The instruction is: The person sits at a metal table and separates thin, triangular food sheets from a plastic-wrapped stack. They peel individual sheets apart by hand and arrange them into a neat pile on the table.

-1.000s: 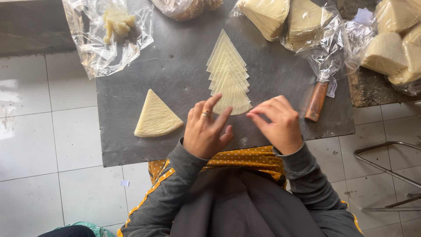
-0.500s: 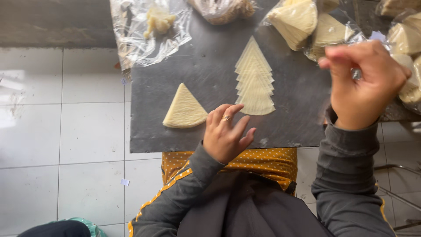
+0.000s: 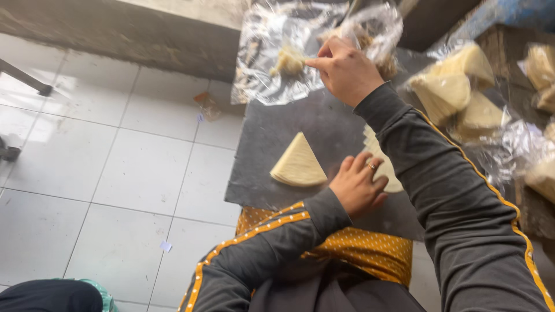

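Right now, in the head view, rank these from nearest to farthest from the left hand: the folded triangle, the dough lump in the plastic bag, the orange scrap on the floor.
1. Folded triangle, just left of the left hand.
2. Dough lump, up in the plastic bag.
3. Orange scrap, far left on the tiles.

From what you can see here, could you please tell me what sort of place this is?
Probably a home or small-shop floor workspace for making filled pastry: a dark grey stone slab on white floor tiles, a folded triangular pale dough piece, and clear plastic bags of similar triangles.

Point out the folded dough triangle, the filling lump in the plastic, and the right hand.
dough triangle [image 3: 298, 164], head view, middle of its top face
filling lump [image 3: 288, 60], head view, its centre
right hand [image 3: 347, 72], head view, its back
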